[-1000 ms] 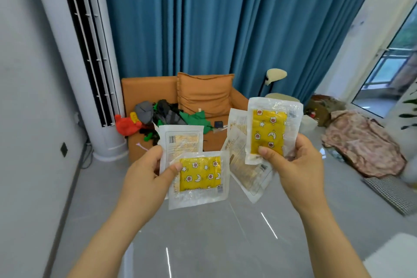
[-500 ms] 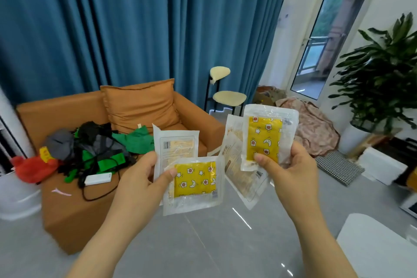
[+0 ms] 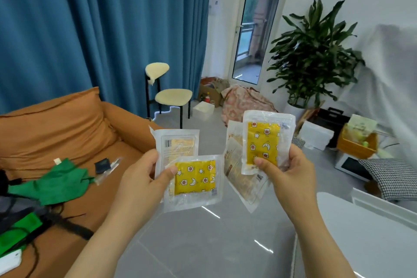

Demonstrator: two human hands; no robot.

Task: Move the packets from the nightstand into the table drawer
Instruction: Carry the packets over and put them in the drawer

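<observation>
Step, my read: carry leg to drawer; drawer not in view. Needs firm thumb pinch, stacks fanned flat. Film looks slick, rear packets likely to slip.

Hands apart, each clamped on own stack:
- Left hand [image 3: 140, 185] pinches yellow star-and-moon clear plastic packet [image 3: 194, 178] over printed-back clear packet [image 3: 178, 144].
- Right hand [image 3: 291, 178] pinches upright yellow star-and-moon packet [image 3: 262, 142] over printed-back packets [image 3: 239, 178].

All mid-air above grey floor [image 3: 203, 244]. White worktop [image 3: 361, 232] near, right of right forearm.

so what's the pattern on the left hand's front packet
The clear plastic packet is yellow with white stars, moons, red-centred flowers; head view.
</observation>
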